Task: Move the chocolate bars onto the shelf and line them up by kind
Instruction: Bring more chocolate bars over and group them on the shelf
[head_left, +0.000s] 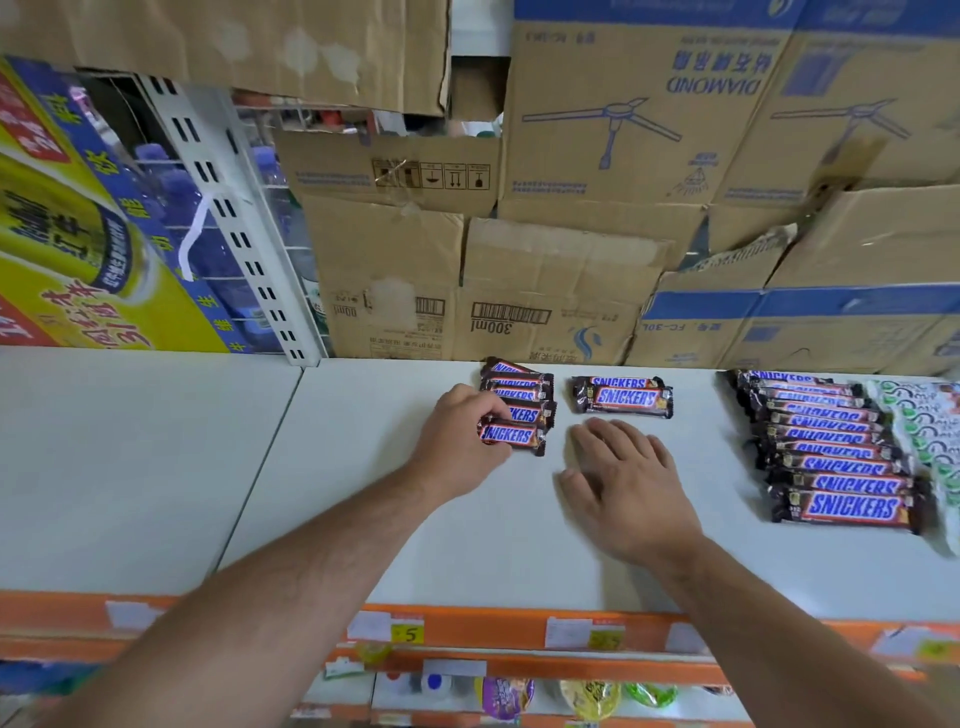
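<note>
On the white shelf (363, 493) lie three groups of Snickers bars. A short column of small bars (519, 389) sits at the back middle. My left hand (457, 441) pinches the nearest small bar (514, 436) at its left end. Two medium bars (623, 397) lie side by side to the right of that column. My right hand (628, 483) hovers flat with relaxed fingers just in front of them, holding nothing. A long row of several large bars (841, 462) runs down the right side of the shelf.
Stacked cardboard boxes (545, 291) wall off the back of the shelf. A white and green packet (930, 431) lies right of the large bars. A perforated upright (234, 223) and yellow poster (78, 234) stand at left. Orange price rail (467, 629) edges the front.
</note>
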